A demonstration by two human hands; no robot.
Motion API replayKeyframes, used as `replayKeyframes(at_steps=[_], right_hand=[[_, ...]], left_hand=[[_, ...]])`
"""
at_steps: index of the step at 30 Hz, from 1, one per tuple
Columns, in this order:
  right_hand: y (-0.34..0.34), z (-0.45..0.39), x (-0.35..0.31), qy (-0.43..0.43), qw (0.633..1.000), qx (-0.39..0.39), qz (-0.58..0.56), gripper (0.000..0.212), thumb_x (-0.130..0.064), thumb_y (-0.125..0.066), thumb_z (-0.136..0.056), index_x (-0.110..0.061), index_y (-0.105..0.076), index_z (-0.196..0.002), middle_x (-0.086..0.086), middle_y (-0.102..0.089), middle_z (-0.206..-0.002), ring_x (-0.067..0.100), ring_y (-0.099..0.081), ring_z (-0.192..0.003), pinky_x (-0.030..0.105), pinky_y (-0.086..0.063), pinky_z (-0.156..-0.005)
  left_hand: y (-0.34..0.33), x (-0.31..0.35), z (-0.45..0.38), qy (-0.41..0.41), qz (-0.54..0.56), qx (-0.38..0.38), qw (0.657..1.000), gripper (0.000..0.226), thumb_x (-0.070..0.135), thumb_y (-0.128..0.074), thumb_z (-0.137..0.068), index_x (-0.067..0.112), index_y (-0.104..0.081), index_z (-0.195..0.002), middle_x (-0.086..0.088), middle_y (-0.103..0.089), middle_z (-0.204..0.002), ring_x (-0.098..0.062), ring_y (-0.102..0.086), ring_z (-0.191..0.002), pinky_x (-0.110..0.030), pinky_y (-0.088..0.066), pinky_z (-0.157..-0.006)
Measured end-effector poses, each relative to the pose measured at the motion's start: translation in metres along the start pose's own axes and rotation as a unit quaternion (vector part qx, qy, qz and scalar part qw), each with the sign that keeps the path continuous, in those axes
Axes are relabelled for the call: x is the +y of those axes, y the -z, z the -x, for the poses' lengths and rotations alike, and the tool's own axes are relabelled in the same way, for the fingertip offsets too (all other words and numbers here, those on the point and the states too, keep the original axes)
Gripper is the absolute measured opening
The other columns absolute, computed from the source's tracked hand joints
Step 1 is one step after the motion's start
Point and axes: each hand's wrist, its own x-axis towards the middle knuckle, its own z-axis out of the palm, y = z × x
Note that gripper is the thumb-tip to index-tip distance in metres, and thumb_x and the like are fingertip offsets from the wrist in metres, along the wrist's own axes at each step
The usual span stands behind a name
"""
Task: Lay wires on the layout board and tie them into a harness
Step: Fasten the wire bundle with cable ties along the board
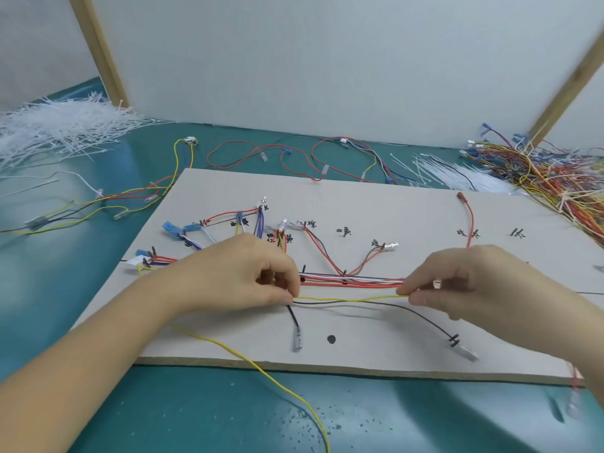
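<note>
Wires lay on the board (376, 204), which sat flat on the teal table (196, 413); nearest, a yellow wire (346, 299) ran off the front edge, its tail trailing out of frame below. Both hands pinched it taut over the board: the left hand (242, 276) with curled fingers at one end of the span, the right hand (464, 279) between thumb and forefinger at the other. A black wire (385, 305) ran just under it. This looked like the laying step, tying not yet begun; next the yellow wire probably needed lowering beside the red bundle (353, 279) and between the pegs. Palms hid the wires beneath, and the handwritten labels were hard to read. Farther back lay spare looms, cable ties (58, 129) left and a blurred wire heap (555, 178) right
</note>
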Motion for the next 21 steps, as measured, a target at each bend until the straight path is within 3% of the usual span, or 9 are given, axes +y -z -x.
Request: replayKeyframes(at_steps=[3, 6, 10, 13, 17, 21], right_hand=[[0.009, 0.006, -0.005, 0.033, 0.997, 0.066, 0.015, 0.008, -0.037, -0.066, -0.068, -0.045, -0.068, -0.069, -0.03, -0.058, -0.058, -0.002, -0.053, -0.055, 0.007, -0.039, -0.054], [0.013, 0.013, 0.002, 0.018, 0.998, 0.022, 0.053, 0.028, -0.03, -0.068, -0.073, -0.057, -0.062, -0.082, -0.031, -0.061, -0.071, -0.001, -0.057, -0.061, 0.008, -0.042, -0.057], [0.006, 0.019, 0.028, -0.073, 0.997, -0.027, 0.028, 0.045, -0.011, -0.068, -0.082, -0.055, -0.067, -0.072, -0.023, -0.064, -0.078, 0.002, -0.059, -0.054, 0.012, -0.046, -0.049], [0.0, 0.023, 0.039, -0.105, 0.993, -0.046, 0.029, 0.045, -0.012, -0.068, -0.081, -0.056, -0.062, -0.074, -0.024, -0.064, -0.066, -0.002, -0.059, -0.054, 0.011, -0.046, -0.052], [0.003, 0.026, 0.045, -0.099, 0.993, -0.062, 0.035, 0.048, -0.006, -0.071, -0.076, -0.053, -0.06, -0.079, -0.022, -0.066, -0.064, 0.0, -0.061, -0.059, 0.012, -0.047, -0.061], [0.004, 0.033, 0.055, -0.089, 0.996, -0.004, 0.018, 0.043, -0.007, -0.075, -0.071, -0.047, -0.062, -0.08, -0.02, -0.068, -0.066, 0.002, -0.062, -0.062, 0.013, -0.047, -0.063]], left_hand=[[0.002, 0.0, 0.0, 0.007, 0.021, 0.017, 1.0, 0.01, 0.023, -0.07, -0.077, 0.032, -0.066, -0.075, 0.018, -0.063, -0.076, -0.006, -0.058, -0.071, -0.012, -0.041, -0.061], [0.003, 0.001, 0.001, 0.005, 0.027, 0.029, 0.999, 0.005, 0.026, -0.068, -0.076, 0.031, -0.068, -0.076, 0.018, -0.063, -0.076, -0.005, -0.057, -0.071, -0.01, -0.039, -0.061], [-0.002, 0.003, -0.003, 0.0, -0.054, 0.028, 0.998, 0.006, 0.019, -0.069, -0.082, 0.025, -0.07, -0.081, 0.012, -0.064, -0.076, -0.005, -0.055, -0.077, -0.02, -0.042, -0.068], [-0.004, 0.004, -0.004, -0.005, -0.087, 0.023, 0.996, 0.006, 0.019, -0.067, -0.084, 0.023, -0.071, -0.083, 0.011, -0.065, -0.079, -0.004, -0.054, -0.082, -0.023, -0.042, -0.073], [-0.004, 0.005, -0.004, -0.004, -0.121, 0.013, 0.993, 0.006, 0.024, -0.064, -0.085, 0.027, -0.07, -0.084, 0.017, -0.059, -0.078, 0.002, -0.05, -0.083, -0.022, -0.042, -0.073], [-0.004, 0.004, -0.003, 0.0, -0.119, 0.016, 0.993, 0.006, 0.025, -0.064, -0.085, 0.029, -0.069, -0.083, 0.017, -0.06, -0.079, 0.003, -0.051, -0.08, -0.021, -0.042, -0.072]])
